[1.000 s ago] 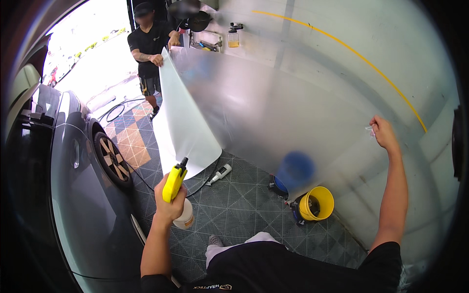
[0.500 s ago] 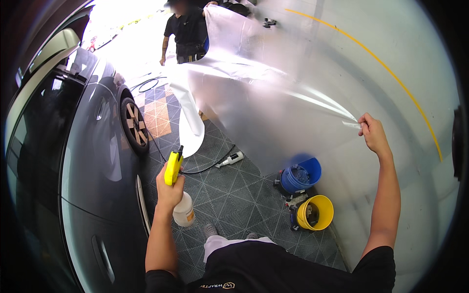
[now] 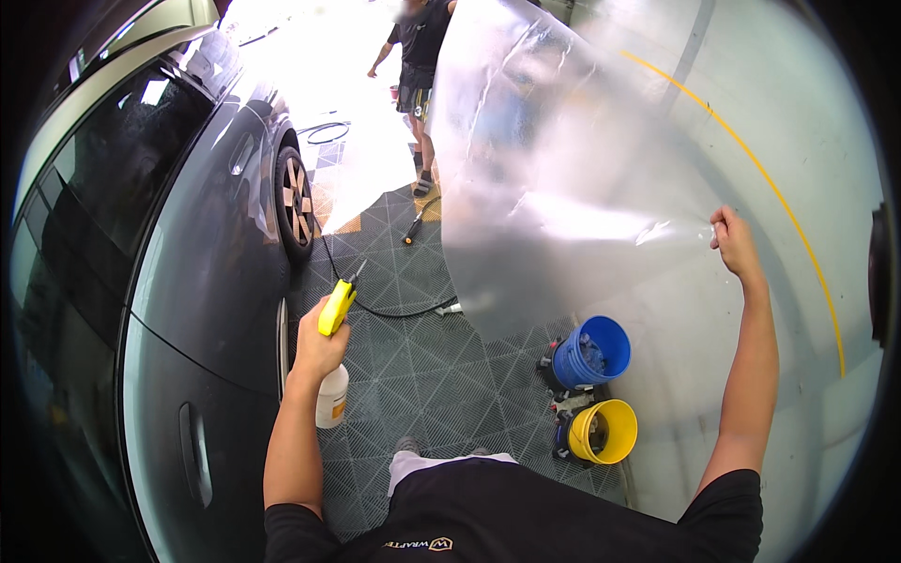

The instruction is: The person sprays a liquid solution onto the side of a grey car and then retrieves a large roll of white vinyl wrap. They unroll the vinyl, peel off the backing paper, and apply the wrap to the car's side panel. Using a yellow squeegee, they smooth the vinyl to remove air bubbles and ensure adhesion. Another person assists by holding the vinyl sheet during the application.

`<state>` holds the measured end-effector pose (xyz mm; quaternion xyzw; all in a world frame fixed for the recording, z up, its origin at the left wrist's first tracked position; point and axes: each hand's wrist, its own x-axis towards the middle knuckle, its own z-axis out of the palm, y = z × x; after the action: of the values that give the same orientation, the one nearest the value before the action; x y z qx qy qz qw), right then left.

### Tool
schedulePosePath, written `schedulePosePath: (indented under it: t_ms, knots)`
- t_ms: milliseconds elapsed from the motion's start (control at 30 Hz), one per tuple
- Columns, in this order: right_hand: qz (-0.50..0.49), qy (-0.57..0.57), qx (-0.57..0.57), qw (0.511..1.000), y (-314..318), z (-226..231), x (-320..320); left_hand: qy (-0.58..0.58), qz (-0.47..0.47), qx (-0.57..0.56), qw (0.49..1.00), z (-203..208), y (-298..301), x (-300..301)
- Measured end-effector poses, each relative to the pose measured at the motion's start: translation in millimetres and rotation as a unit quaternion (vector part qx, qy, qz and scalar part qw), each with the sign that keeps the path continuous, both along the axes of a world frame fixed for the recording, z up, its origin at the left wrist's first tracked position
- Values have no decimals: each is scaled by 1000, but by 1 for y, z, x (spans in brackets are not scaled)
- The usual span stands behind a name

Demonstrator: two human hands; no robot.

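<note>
My left hand (image 3: 320, 345) is wrapped round the neck of a spray bottle (image 3: 337, 308) with a yellow trigger head and a whitish body. Its black nozzle points away from me, and a thin pale streak shows at the tip. On the right, my right hand (image 3: 736, 248) pinches the near right corner of a large sheet of clear film (image 3: 572, 178). Creases run from my fingers across the sheet, which hangs spread in the air. A co-worker (image 3: 420, 47) in a black shirt stands at its far left edge; one hand is raised at the film's top.
A dark grey car (image 3: 221, 310) fills the left side, its front wheel (image 3: 295, 202) farther off. Blue (image 3: 615, 342) and yellow (image 3: 624, 433) buckets stand right of my feet. A black hose (image 3: 394, 313) crosses the tiled floor (image 3: 432, 375); a sprayer tool (image 3: 411, 232) lies beyond it.
The film has lifted and opened out, and its white backing near the floor no longer shows. The co-worker appears farther right, legs now in view. Both my hands keep their hold.
</note>
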<state>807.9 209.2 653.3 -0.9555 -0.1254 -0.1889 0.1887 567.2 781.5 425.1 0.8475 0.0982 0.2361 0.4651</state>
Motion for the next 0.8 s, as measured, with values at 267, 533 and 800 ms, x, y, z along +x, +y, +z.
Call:
schedulePosePath:
  t_ms: [267,533,800]
  knots:
    - [-31,9,-61,998,41,21,-14,80,-132,-5,988,-5,-1,-26]
    - [-48,22,-74,996,68,16,-43,-130,-227,-28,965,57,-4,-46]
    - [-48,49,-94,993,110,16,-65,12,-215,-53,975,-28,-1,-57]
